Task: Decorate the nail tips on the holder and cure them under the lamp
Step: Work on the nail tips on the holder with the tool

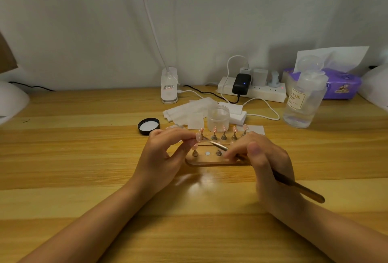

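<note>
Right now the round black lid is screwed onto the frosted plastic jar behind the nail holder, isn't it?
Not quite. The head view shows the round black lid lying off on the wooden table, inside up, left of the frosted plastic jar. The jar does stand behind the nail holder, but open.

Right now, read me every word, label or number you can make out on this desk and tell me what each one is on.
"NAIL": large print on the cream label of the clear bottle at right; the smaller lines under it are blurred.
Sticker on the white lamp base: print too small to read.
Purple tissue pack: a picture, no legible words.
Nothing else carries readable text.
</note>
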Available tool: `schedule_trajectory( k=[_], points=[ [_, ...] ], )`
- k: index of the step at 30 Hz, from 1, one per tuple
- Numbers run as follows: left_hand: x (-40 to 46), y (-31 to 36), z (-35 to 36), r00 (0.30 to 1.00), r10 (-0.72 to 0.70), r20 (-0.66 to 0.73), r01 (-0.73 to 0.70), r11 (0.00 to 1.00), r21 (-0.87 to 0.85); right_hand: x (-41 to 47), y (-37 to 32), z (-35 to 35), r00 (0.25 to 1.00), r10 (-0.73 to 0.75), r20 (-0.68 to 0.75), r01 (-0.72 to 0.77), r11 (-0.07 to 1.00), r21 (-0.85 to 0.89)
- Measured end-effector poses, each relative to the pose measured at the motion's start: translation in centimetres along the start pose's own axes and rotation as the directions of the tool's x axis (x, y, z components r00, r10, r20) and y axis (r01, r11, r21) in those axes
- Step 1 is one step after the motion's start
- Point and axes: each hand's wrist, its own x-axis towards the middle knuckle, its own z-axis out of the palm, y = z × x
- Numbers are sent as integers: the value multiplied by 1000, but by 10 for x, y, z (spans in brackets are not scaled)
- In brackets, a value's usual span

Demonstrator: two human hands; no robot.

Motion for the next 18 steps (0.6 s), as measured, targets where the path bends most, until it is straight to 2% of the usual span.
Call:
schedule_trajectory(
  k=[4,9,14,18],
  points=[
    [-1,-1,1,1000,-7,-7,7,999,35,2,0,2,998,7,56,-5,999,-44],
    [-1,-2,1,1000,-25,1,25,999,40,-2,1,0,1000,3,28,-3,1000,18],
    [0,-1,0,1000,-23,4,23,999,33,3,-1,2,999,28,45,-25,998,-57],
    [0,0,0,999,-51,-2,51,998,23,1,-2,3,997,26,69,-25,1000,-15]
  ],
)
